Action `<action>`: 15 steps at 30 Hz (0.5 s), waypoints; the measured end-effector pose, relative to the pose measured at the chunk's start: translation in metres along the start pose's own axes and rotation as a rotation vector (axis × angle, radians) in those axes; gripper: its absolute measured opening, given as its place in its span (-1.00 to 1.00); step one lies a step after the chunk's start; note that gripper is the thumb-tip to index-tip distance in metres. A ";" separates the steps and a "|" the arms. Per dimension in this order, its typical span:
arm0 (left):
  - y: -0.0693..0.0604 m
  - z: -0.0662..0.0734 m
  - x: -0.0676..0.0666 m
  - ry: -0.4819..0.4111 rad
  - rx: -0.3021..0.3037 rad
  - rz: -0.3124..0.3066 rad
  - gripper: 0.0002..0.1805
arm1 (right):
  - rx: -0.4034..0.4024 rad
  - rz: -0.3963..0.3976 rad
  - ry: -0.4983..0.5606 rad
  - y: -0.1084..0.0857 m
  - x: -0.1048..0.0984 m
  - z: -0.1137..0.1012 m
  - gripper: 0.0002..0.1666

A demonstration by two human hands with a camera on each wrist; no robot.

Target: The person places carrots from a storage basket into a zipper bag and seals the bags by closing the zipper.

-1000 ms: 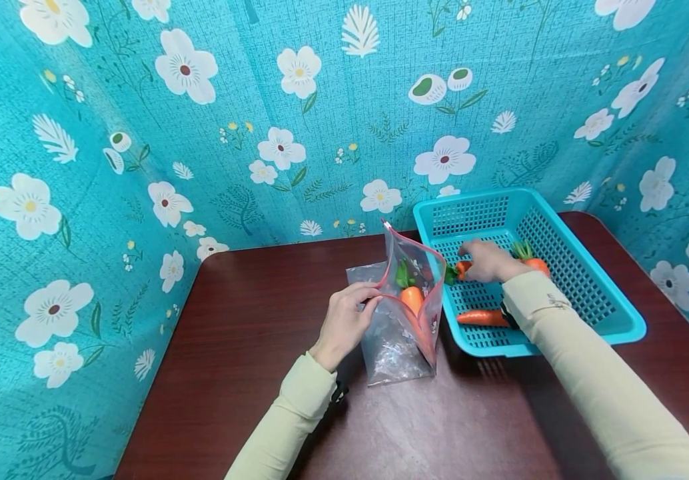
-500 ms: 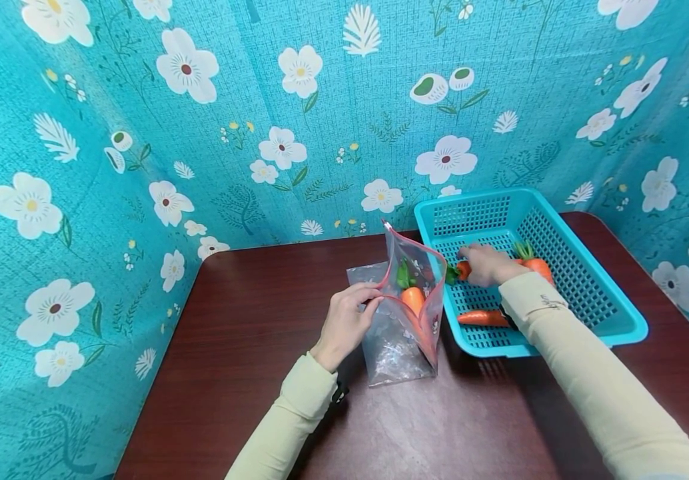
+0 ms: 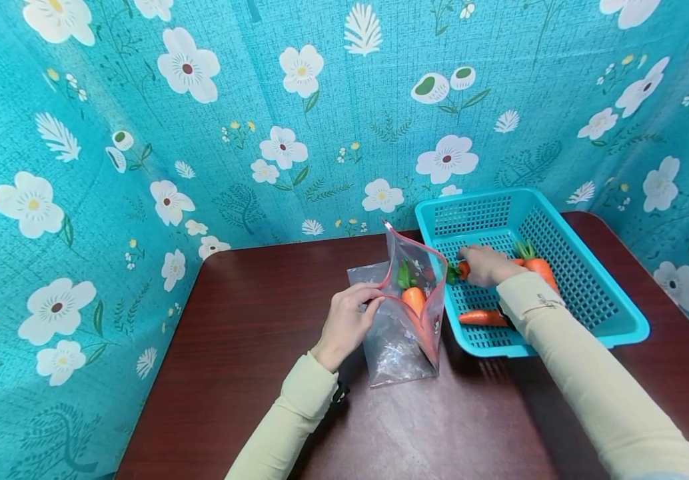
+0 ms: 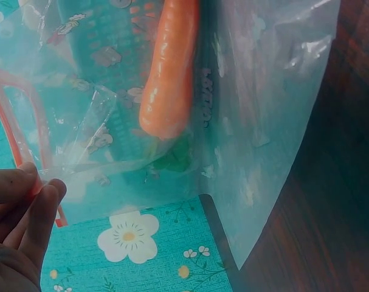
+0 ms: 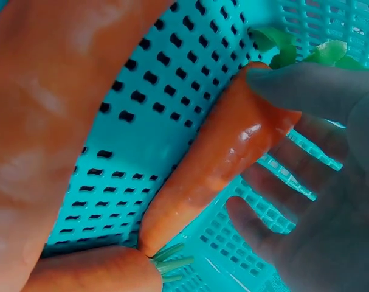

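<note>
In the head view my left hand (image 3: 347,323) pinches the red zip edge of a clear zip bag (image 3: 401,357), whose mouth stands open. Inside that bag lies a leafy-topped carrot (image 3: 413,300), its length clearer in the left wrist view, where the same carrot (image 4: 169,79) shows through the plastic. My right hand (image 3: 485,265) is down in a turquoise basket (image 3: 596,261). In the right wrist view its thumb lies over the top end of a carrot (image 5: 208,164), with fingers round the other side; green leaves (image 5: 281,48) stick out past the thumb.
Another carrot (image 3: 481,318) lies at the basket's near side, partly under the right cuff. One with a green stem tuft (image 3: 524,250) rests toward the right wall. The dark wooden table (image 3: 248,320) meets a flowered turquoise cloth (image 3: 320,167) behind and at the sides.
The right hand has settled slightly lower onto the carrot, and its cuff has shifted a little left, uncovering more of the tufted carrot. My left hand and the bag hold still.
</note>
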State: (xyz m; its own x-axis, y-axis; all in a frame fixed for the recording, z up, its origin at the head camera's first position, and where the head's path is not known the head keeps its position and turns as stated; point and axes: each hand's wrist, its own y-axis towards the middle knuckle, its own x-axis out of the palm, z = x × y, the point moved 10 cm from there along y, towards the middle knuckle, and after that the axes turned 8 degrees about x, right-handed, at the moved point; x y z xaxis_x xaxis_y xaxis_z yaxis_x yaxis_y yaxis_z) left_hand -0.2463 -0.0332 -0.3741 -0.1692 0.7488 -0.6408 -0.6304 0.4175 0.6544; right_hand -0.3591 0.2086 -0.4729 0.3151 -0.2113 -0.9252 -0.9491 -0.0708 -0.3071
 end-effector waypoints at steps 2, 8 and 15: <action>0.000 0.000 0.000 0.000 -0.003 -0.005 -0.89 | -0.002 0.002 0.001 -0.001 0.000 0.000 -0.38; -0.001 0.000 0.001 0.009 -0.002 -0.010 -0.88 | -0.014 0.011 0.000 0.000 -0.001 -0.002 -0.43; -0.002 -0.001 0.002 0.005 -0.014 -0.022 -0.88 | -0.006 0.008 -0.006 0.001 0.000 -0.002 -0.44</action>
State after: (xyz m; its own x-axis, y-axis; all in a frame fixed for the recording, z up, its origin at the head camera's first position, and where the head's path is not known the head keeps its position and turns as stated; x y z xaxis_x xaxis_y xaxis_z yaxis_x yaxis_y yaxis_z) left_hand -0.2467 -0.0328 -0.3774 -0.1589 0.7369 -0.6571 -0.6446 0.4266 0.6344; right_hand -0.3599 0.2071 -0.4730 0.3080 -0.2055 -0.9289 -0.9514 -0.0753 -0.2987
